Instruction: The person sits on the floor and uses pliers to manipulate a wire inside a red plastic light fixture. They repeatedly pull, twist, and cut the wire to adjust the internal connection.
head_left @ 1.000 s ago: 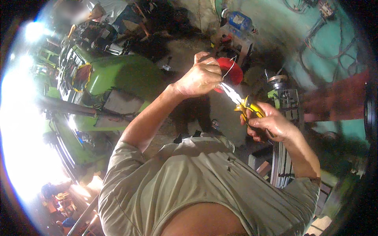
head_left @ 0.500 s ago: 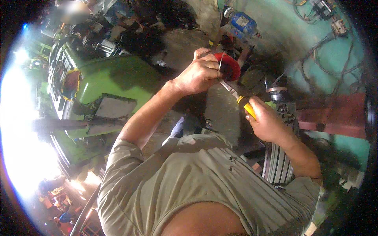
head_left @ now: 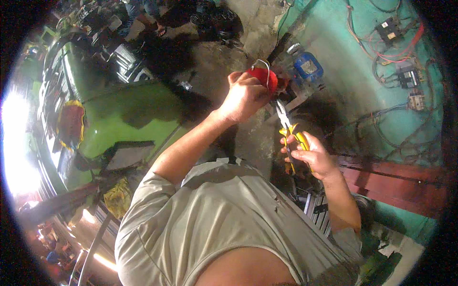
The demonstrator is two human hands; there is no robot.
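My left hand (head_left: 245,97) is closed around a red cup-shaped piece (head_left: 268,79) with a dark inside. A bent pale wire (head_left: 265,65) loops over the rim of that piece. In my right hand (head_left: 312,157) is a pair of pliers (head_left: 285,119) with yellow and black handles. Its handles are spread and its jaws stand a little apart, just below the red piece. I cannot tell whether the jaw tips touch the wire.
To the left stands a large green machine (head_left: 124,114). A blue bottle (head_left: 307,66) is beyond my hands. Electrical boxes (head_left: 389,31) and cables hang on the green wall at right, above a reddish beam (head_left: 391,186). A ribbed grey motor (head_left: 317,209) sits by my right forearm.
The plier handles have spread and the jaws have come off the wire beside the red piece. My right hand has moved slightly down. The whole view has shifted, showing more of the wall.
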